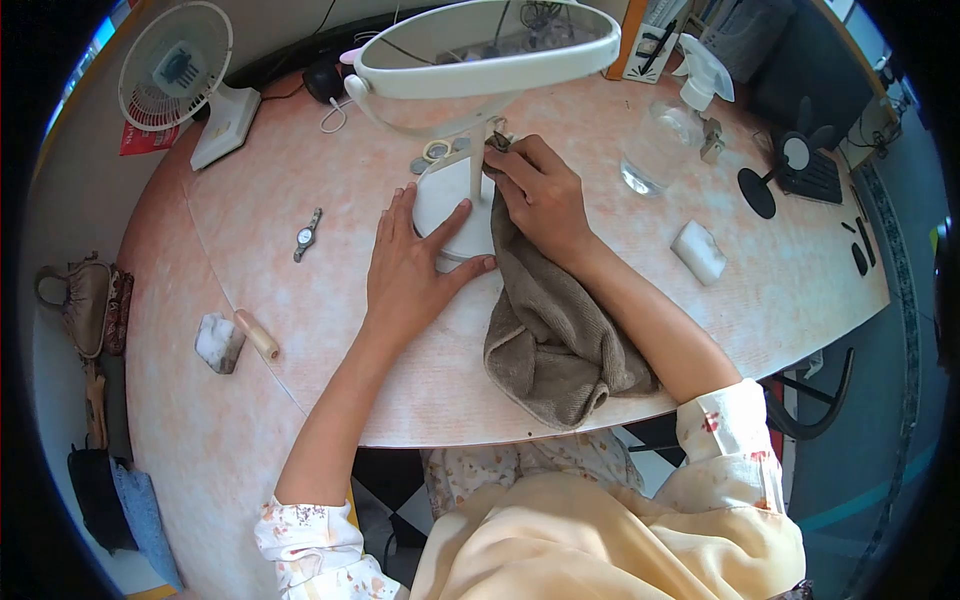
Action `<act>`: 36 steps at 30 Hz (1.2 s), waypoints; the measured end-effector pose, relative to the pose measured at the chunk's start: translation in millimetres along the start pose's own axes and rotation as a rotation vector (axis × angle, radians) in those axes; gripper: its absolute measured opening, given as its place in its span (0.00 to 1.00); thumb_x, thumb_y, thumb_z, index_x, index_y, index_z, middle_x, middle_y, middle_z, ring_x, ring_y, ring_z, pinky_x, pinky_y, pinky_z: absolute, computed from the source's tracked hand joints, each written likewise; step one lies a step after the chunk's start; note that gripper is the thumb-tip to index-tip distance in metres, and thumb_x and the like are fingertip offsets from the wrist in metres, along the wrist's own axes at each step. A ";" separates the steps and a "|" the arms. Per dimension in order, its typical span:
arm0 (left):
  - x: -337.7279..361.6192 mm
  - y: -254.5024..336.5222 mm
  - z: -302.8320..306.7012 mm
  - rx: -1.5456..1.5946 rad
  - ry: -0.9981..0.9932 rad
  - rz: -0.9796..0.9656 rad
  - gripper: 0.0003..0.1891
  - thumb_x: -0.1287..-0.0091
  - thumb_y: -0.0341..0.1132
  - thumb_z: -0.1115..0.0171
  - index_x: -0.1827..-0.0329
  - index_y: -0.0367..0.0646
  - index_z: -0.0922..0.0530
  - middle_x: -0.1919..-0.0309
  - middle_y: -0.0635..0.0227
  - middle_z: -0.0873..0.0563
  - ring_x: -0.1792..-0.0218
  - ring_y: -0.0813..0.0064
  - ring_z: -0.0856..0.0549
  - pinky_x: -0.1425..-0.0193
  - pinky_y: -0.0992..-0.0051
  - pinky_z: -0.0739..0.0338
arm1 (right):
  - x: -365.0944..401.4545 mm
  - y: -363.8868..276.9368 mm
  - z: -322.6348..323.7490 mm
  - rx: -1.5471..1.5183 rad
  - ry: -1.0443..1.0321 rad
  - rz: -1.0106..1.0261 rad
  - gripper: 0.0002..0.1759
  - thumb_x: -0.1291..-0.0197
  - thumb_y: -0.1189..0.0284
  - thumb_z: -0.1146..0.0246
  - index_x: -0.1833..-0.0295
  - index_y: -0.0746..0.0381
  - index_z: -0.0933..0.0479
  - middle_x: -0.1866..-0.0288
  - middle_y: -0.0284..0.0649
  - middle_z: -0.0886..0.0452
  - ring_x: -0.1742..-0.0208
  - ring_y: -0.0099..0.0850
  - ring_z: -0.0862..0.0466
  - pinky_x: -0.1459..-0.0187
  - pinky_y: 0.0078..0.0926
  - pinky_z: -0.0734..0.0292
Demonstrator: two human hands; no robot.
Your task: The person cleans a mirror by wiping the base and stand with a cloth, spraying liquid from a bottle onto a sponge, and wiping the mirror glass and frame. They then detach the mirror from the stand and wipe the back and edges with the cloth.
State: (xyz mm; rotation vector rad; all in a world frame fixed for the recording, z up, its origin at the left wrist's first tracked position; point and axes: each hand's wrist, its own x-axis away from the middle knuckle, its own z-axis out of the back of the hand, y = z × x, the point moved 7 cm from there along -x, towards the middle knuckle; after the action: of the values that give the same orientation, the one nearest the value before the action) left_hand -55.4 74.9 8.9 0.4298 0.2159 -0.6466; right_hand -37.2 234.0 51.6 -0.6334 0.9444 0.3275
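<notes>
A white tabletop mirror (pixel 490 87) stands upright at the far middle of the desk, its oval head tilted above a thin stem and a round white base (pixel 440 205). My left hand (pixel 410 255) rests on the near left side of that base, fingers spread. Pinched in my right hand (pixel 545 195) is a brown cloth (pixel 565 330), held up against the stem. The rest of the cloth hangs down under my right forearm and lies bunched at the desk's front edge. My right fingertips are partly hidden by the cloth.
On the left are a white fan (pixel 180 70), a wristwatch (pixel 308 236), a white block (pixel 218 343) and a beige tube (pixel 257 335). To the right stand a clear spray bottle (pixel 660 145), another white block (pixel 699 252) and a small black stand mirror (pixel 765 185).
</notes>
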 end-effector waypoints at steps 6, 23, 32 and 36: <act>0.5 1.5 2.6 -0.002 0.006 -0.002 0.35 0.44 0.59 0.28 0.31 0.66 0.22 0.24 0.44 0.39 0.23 0.44 0.41 0.21 0.55 0.43 | 7.3 12.2 16.4 -0.161 -0.011 -0.185 0.11 0.44 0.80 0.33 0.54 0.63 0.17 0.63 0.40 0.21 0.61 0.34 0.17 0.59 0.28 0.21; -0.6 1.7 2.6 0.009 0.020 -0.008 0.35 0.45 0.61 0.29 0.32 0.65 0.21 0.25 0.40 0.38 0.23 0.44 0.40 0.22 0.55 0.41 | -2.2 61.1 -2.5 -0.472 -0.123 -0.481 0.11 0.39 0.73 0.31 0.52 0.64 0.15 0.56 0.39 0.14 0.54 0.27 0.16 0.50 0.24 0.25; -0.7 1.7 2.9 -0.002 0.026 -0.021 0.35 0.45 0.62 0.29 0.32 0.65 0.21 0.25 0.40 0.38 0.24 0.43 0.39 0.22 0.55 0.41 | 5.3 65.4 -7.3 -0.944 -0.191 -0.739 0.13 0.40 0.79 0.32 0.49 0.64 0.15 0.56 0.34 0.13 0.55 0.20 0.18 0.50 0.17 0.23; -0.3 1.8 3.1 0.007 0.026 -0.015 0.36 0.45 0.62 0.29 0.32 0.64 0.21 0.25 0.40 0.38 0.24 0.43 0.39 0.22 0.55 0.42 | 6.9 70.9 -7.3 -0.866 -0.202 -0.750 0.13 0.41 0.82 0.33 0.50 0.64 0.15 0.55 0.35 0.13 0.55 0.20 0.18 0.49 0.18 0.23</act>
State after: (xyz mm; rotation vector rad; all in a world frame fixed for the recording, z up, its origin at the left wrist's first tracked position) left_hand -54.3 75.0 12.3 0.4442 0.2418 -0.6570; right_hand -75.1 284.2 17.3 -1.6499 0.2792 0.1028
